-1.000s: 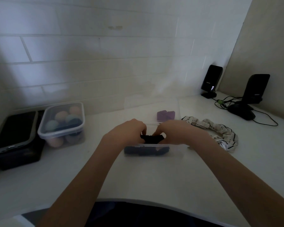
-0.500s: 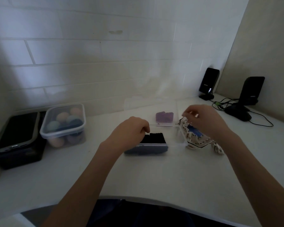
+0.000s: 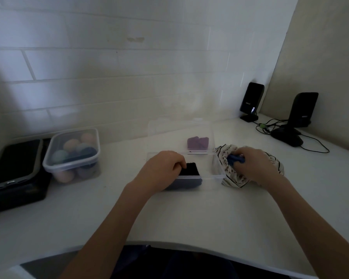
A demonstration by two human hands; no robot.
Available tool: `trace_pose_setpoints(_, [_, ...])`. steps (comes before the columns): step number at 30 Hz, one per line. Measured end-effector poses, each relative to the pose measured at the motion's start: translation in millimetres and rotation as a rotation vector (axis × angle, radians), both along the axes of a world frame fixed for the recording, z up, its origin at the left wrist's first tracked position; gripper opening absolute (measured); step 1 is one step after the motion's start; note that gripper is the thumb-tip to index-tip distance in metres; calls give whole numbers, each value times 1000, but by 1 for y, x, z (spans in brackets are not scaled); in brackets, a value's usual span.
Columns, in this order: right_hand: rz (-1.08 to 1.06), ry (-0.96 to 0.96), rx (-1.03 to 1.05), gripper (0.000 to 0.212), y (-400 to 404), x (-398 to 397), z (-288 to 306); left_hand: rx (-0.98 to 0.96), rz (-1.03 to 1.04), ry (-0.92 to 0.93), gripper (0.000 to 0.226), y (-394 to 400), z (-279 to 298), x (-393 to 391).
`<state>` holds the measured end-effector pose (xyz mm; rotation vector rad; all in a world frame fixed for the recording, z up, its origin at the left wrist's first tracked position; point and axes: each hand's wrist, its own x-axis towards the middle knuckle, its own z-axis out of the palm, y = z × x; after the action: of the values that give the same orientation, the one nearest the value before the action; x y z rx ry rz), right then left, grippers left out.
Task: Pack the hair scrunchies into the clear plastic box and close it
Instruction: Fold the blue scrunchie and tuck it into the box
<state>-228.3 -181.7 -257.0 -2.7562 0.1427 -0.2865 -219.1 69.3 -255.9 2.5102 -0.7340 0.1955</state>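
Both forearms bare, no sleeves; dark clothing [image 3: 179, 264] below.

Black scrunchie [image 3: 188, 169]; cream, black-striped scrunchie [image 3: 233, 179].

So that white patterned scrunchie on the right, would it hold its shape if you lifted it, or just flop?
Probably flop: the white patterned scrunchie already lies bunched and creased under the right hand. It looks like thin gathered cloth, so likely light and squashable. It seems unlikely to roll or slide on the counter, since it sits slumped flat.
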Motion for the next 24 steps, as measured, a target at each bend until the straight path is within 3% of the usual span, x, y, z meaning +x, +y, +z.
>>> trace_pose_setpoints(3, [-38,-141,142,27,-1,1,9,10,-11,-24,27,0,-1,1])
trace_pose_setpoints(7, [88,-237,197,27,-3,4,24,81,-34,-72,27,-6,3,-1])
trace_pose_setpoints(11, [160,-365,243,18,1,2,38,4,-56,-128,24,-21,10,-6])
trace_pose_setpoints(14, [235,-427,345,9,6,0,44,-4,-72,-113,43,-43,20,-9])
trace_pose_setpoints(17, [302,-478,418,11,10,-3,49,-160,-105,45,63,-69,26,-3])
trace_pose_setpoints(21, [360,-574,511,15,19,-11,61,-385,-151,114,38,-91,34,7])
trace_pose_setpoints(24, [395,-517,667,21,16,-18,65,-485,-129,129,31,-94,40,11])
